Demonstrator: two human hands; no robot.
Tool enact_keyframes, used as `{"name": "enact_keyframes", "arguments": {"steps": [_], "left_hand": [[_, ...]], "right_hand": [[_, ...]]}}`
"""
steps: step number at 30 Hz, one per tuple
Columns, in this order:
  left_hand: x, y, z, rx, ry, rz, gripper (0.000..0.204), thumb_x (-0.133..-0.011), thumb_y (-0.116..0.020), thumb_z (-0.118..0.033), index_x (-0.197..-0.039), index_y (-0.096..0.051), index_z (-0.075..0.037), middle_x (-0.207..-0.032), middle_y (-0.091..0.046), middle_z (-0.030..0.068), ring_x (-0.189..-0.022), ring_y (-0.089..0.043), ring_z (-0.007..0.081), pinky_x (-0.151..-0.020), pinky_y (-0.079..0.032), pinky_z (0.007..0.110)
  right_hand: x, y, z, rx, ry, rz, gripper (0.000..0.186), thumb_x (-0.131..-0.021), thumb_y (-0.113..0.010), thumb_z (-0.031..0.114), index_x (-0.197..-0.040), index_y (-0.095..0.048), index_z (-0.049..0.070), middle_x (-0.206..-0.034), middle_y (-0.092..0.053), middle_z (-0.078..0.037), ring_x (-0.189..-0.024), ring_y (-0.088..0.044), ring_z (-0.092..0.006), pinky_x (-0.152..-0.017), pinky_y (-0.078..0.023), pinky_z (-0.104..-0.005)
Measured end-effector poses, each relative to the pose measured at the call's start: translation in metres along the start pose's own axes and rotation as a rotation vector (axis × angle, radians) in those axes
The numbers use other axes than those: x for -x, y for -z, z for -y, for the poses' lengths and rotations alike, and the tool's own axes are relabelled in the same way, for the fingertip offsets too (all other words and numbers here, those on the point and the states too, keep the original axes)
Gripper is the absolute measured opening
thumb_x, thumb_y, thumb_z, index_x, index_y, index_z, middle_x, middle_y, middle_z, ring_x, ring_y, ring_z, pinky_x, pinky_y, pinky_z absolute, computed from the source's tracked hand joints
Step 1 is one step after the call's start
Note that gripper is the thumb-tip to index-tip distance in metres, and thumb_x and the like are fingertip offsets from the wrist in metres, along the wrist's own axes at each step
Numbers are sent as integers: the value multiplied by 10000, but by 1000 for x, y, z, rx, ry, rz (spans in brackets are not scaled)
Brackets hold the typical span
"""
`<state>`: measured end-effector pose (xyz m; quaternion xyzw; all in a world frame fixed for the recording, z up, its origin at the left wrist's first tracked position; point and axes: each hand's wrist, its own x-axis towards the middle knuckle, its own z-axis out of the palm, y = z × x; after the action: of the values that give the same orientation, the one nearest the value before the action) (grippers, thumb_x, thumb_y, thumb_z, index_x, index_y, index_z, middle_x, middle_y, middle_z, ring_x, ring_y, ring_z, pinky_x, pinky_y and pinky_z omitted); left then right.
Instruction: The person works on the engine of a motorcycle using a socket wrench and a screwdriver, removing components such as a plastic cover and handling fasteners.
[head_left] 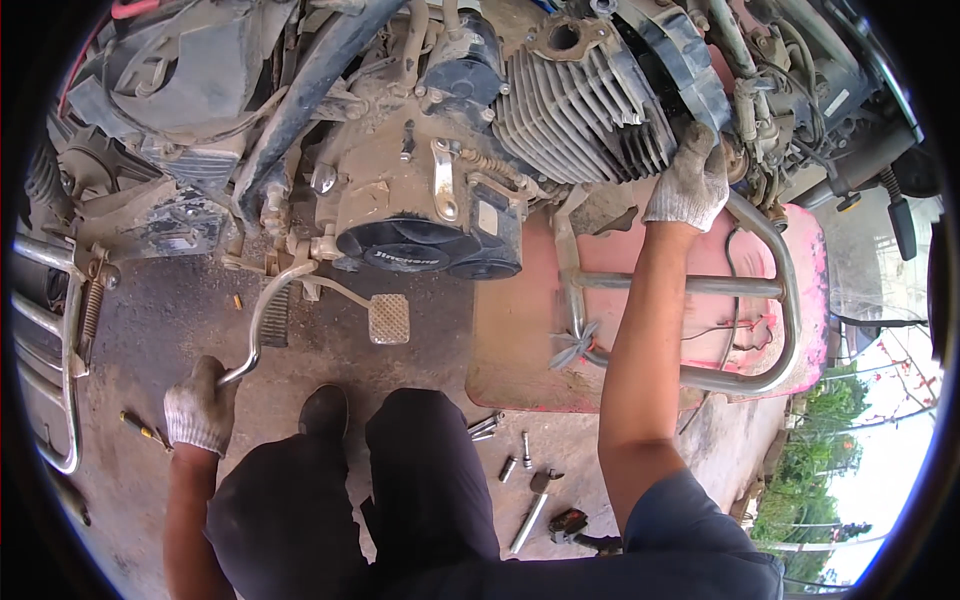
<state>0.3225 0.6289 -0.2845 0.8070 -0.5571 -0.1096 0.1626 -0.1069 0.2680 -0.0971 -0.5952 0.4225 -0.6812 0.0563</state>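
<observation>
My left hand point(200, 405), in a whitish work glove, is closed round the end of a curved metal kick-start lever point(262, 318) low on a dusty motorcycle engine point(385, 185). My right hand point(692, 182), gloved too, reaches up to the far end of the finned cylinder point(575, 110), just below a black cover point(690, 85). Its fingers are curled, and what they grip there is partly hidden. An open round port point(564, 37) shows on the cylinder head's top. A ridged foot pedal point(389, 318) sticks out beneath the engine.
A bent tubular metal guard point(790, 320) stands by my right forearm, over a worn pink panel point(510, 340). Sockets point(509, 468), a T-shaped tool point(530, 520) and a yellow-handled screwdriver point(143, 428) lie on the floor. A metal rack point(70, 370) stands at the left.
</observation>
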Motion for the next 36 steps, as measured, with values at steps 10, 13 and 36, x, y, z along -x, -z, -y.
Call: {"name": "enact_keyframes", "arguments": {"steps": [10,13,36], "left_hand": [[-4,3,-14,42,-69,-53,197,-844,-777,-111,-891,-598,-45,-773,-652,199,-721,-658,415,-627,-506,481],[-4,-2,-8,106,-72,-102,169,-845,-747,-57,-888,-586,-28,-766,-630,200,-708,-634,422,-621,-489,472],[-60,213,-251,269,-896,-144,454,-934,-657,-154,-1331,-579,52,-1232,-645,260,-1061,-667,446,-893,-548,492]], "right_hand": [[-3,11,-8,35,-26,33,439,-1075,-568,409,-1208,-643,-3,-1096,-665,-57,-935,-617,-157,-852,-544,-309],[-2,6,-5,45,-101,16,468,-1069,-571,430,-1283,-618,16,-1166,-668,-55,-974,-643,-162,-833,-573,-326],[16,2,5,-192,-268,11,605,-1010,-692,203,-1446,-445,-137,-1226,-677,-160,-1104,-642,-192,-1002,-501,-312]]}}
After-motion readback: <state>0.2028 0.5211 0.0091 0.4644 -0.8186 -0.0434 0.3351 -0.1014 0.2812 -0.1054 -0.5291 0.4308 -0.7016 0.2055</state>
